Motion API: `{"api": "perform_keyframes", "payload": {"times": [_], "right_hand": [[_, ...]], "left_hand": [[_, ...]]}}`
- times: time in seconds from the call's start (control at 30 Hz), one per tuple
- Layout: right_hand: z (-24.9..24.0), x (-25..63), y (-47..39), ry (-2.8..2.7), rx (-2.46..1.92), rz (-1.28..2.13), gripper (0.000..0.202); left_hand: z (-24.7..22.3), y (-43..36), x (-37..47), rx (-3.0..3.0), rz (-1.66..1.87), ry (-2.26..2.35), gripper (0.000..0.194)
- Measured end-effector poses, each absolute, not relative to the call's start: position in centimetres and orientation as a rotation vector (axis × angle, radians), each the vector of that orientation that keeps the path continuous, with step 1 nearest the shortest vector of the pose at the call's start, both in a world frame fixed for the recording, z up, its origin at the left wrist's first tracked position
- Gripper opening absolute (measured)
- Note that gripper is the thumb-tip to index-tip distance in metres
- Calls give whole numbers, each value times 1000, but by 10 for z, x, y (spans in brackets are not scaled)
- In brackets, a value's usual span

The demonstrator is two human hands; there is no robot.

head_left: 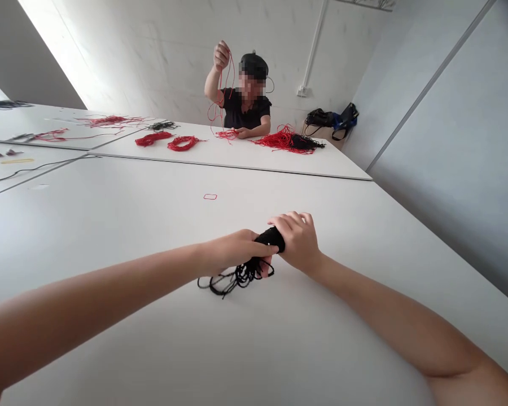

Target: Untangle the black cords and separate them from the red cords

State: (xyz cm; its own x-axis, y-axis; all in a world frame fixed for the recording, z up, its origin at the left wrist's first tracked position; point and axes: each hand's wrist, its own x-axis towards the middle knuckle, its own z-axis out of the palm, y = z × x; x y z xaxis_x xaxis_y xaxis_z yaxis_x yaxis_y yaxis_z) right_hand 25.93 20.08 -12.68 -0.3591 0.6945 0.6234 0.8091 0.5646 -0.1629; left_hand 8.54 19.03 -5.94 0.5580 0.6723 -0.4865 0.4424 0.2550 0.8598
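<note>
A black cord bundle [270, 239] is held between both hands above the white table [152, 338]. My left hand [241, 248] grips its left side, with the thumb lying across the tightly gathered part. Around the upper right end of the bundle curl the fingers of my right hand [297, 237]. Loose black loops and cord ends [241, 277] hang below my left hand, toward the lower left. The palms and some fingertips are hidden.
Across the table a person [248, 113] holds up red cord [220, 101]. Red coils [183, 143], a red and black cord pile [285, 139] and black cord [161, 126] lie on the far tables. A small red outline [210, 197] marks the near table.
</note>
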Motion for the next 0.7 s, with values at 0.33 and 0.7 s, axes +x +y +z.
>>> {"api": "perform_keyframes", "payload": {"times": [0.33, 0.7], "right_hand": [[-131, 246, 190, -1668, -895, 500, 47], [-130, 240, 185, -1709, -830, 997, 48]], "left_hand": [[-92, 201, 85, 1363, 202, 569, 46], [-114, 212, 76, 1256, -40, 189, 68]]}}
